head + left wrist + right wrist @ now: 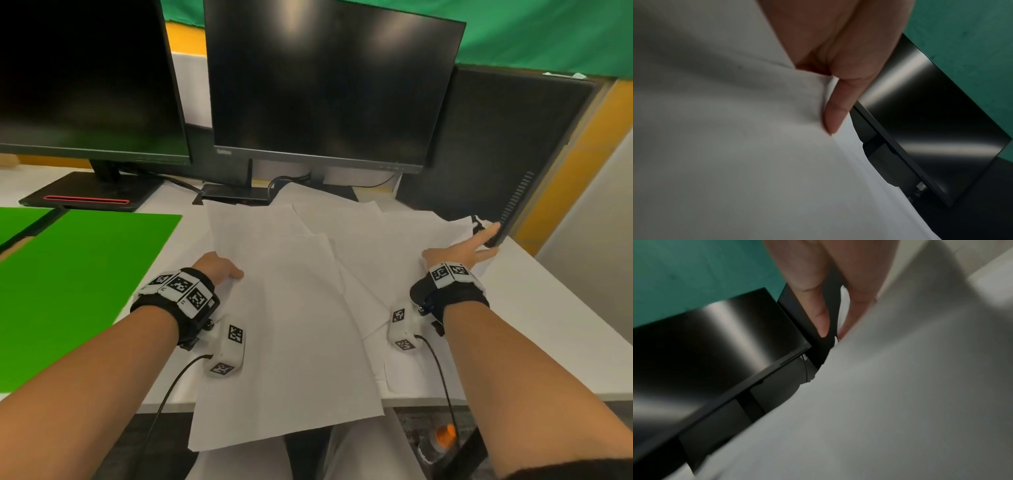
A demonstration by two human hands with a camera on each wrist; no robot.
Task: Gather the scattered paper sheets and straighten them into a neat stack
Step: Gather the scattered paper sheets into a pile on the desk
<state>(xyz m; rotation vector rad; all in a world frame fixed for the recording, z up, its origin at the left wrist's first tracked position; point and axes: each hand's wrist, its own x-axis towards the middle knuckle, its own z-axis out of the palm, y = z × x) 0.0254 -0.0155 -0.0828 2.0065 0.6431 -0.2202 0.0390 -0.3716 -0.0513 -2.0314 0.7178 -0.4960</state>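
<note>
Several white paper sheets lie overlapped and askew on the white desk. The nearest big sheet hangs over the desk's front edge. My left hand is at the pile's left edge: its thumb presses on top of a sheet, and its fingers are hidden under the paper. My right hand reaches to the far right corner of the pile with straight fingers, close to the black tower. The raised paper edge covers part of that hand.
Two dark monitors stand behind the papers on their stands. A black computer tower blocks the back right. A green mat lies to the left. Something orange sits below the desk's front edge.
</note>
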